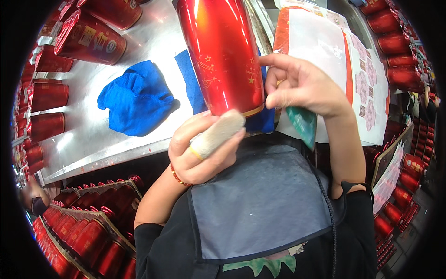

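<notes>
A tall glossy red canister (223,60) with gold stars and a gold rim leans over the metal table. My left hand (202,149) is closed on its lower end. A pale finger cover (218,135) with a yellow edge is on one finger of that hand. My right hand (306,86) is at the canister's right side, index finger stretched to its wall and thumb apart, the other fingers curled. Below the right palm shows a green pointed piece (302,123); whether the hand touches it is hidden. A blue cloth (188,76) lies partly under the canister.
A crumpled blue cloth (137,97) lies on the metal table (83,144) to the left. Red canisters (93,39) stand at the far left. Printed paper sheets (325,56) cover the right side. Crates of red canisters (88,237) flank me below; more (390,42) are at upper right.
</notes>
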`<state>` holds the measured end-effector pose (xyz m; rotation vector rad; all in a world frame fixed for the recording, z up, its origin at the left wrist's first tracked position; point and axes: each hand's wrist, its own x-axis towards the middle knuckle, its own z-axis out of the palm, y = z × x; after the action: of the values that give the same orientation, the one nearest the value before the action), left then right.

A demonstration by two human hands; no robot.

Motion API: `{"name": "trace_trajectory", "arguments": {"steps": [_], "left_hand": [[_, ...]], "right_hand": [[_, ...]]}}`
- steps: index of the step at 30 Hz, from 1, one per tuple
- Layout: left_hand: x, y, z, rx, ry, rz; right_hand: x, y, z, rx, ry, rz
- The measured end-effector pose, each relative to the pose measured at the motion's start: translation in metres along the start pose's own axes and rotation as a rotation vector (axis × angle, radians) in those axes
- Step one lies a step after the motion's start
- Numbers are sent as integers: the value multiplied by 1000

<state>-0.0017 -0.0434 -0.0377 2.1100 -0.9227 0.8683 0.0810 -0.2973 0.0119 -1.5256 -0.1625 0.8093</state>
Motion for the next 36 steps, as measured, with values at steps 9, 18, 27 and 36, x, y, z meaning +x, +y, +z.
{"name": "trace_trajectory", "arguments": {"steps": [9, 18, 27, 36], "left_hand": [[-5, 6, -12, -24, -59, -91], [6, 2, -14, -20, -90, -38], [10, 8, -11, -8, -48, -57], [18, 9, -16, 45, -131, -3]], "right_hand": [[88, -11, -43, -72, -35, -125], [78, -38, 10, -332, 194, -252], [83, -26, -36, -189, 10, -79], [82, -58, -6, -491, 105, -236]]}}
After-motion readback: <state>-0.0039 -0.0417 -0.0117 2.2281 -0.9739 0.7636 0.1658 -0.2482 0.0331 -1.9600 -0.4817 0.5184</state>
